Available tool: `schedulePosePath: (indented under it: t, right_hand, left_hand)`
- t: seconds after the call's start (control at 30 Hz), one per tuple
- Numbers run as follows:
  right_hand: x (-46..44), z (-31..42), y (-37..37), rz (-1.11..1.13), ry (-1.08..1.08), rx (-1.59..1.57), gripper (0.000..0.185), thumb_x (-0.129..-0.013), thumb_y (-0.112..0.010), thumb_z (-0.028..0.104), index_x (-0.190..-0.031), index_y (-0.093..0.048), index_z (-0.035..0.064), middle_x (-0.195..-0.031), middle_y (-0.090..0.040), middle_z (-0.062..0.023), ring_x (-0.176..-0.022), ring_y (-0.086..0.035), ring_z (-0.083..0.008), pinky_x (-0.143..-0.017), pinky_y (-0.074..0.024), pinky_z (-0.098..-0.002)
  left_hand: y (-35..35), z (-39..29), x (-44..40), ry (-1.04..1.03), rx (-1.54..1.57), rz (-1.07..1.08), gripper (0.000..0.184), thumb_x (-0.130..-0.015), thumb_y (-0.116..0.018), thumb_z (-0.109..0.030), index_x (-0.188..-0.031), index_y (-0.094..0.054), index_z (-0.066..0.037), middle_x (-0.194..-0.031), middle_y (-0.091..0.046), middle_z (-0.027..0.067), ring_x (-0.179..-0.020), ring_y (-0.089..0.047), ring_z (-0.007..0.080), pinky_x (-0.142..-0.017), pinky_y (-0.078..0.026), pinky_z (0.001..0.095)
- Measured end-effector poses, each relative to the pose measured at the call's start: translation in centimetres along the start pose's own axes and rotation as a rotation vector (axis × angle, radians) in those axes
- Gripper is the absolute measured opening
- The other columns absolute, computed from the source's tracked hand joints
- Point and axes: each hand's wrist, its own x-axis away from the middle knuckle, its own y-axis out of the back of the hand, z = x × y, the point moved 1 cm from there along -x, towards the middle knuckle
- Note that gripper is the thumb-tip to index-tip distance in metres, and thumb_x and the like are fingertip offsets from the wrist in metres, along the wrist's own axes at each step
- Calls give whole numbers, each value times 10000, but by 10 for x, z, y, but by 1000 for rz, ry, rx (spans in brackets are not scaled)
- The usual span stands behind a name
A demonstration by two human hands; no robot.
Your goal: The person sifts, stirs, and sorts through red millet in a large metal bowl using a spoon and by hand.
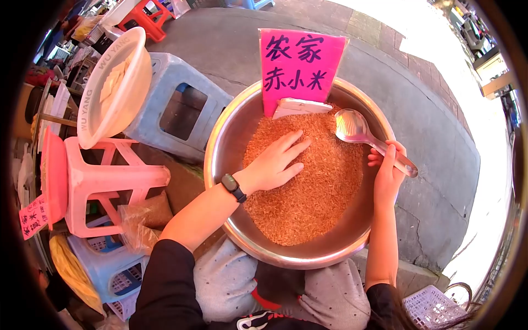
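Observation:
A wide metal basin [242, 243] of reddish-brown rice grains [308, 203] stands in front of my knees. My left hand [274, 164], with a dark watch on its wrist, lies on the grains with its fingers spread, holding nothing. My right hand [389, 173] is closed around the handle of a metal serving spoon [352, 126] at the basin's right side. The spoon's bowl rests against the grains near the far right. A pink handwritten sign [300, 66] stands upright at the far rim, behind a whitish block [302, 107] on the rice.
Left of the basin, a blue stool [187, 77] holds a tilted pale basin [140, 82]. Near it are a pink stool [82, 181], a clear bag of grain [146, 220] and another blue stool [104, 264]. A purple basket [432, 308] sits at lower right. Grey pavement [440, 181] surrounds these.

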Motion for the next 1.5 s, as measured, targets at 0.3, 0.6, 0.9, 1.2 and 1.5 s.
schedulePosePath:
  t: [0.3,0.6,0.9,1.2,1.5]
  right_hand:
    - [-5,-5,-1,160,-207,-99,208,-957,-433,185,-1029,-497,0,-818,-623,-139,-712,-631,-169,-605,-523,-265]
    - [-4,-15,-7,491,-343,-199,219,-944,-452,196,-973,-510,-14,-794,-629,-150,-655,-626,-176,-581,-522,-271]
    - [4,-1,8,352,-13,80,301,-964,-404,262,-873,-553,17,-738,-607,-90,-575,-571,-117,-496,-448,-220]
    - [-6,-13,12,-23,535,426,184,-934,-487,177,-922,-610,42,-806,-586,-87,-695,-567,-161,-614,-456,-278]
    - [5,19,-9,279,826,838,265,-678,-724,160,-937,-689,118,-910,-605,-52,-898,-573,-247,-773,-442,-362]
  left_hand:
    - [20,13,-2,103,24,-295,280,-865,-490,-85,-1130,-549,-18,-1236,-502,155,-1188,-443,318,-998,-347,385]
    - [22,20,-5,67,-34,-465,183,-792,-511,-51,-954,-570,9,-1017,-562,160,-969,-542,331,-856,-435,390]
    - [29,24,1,408,-271,-251,257,-792,-490,-50,-1041,-539,-6,-1070,-546,168,-1016,-531,325,-878,-430,391]
    - [4,56,13,204,-360,-316,346,-740,-486,0,-1082,-472,49,-1000,-524,201,-971,-517,368,-832,-446,443]
    - [15,42,12,443,-409,150,216,-739,-499,-40,-933,-548,39,-947,-562,190,-928,-553,362,-784,-471,422]
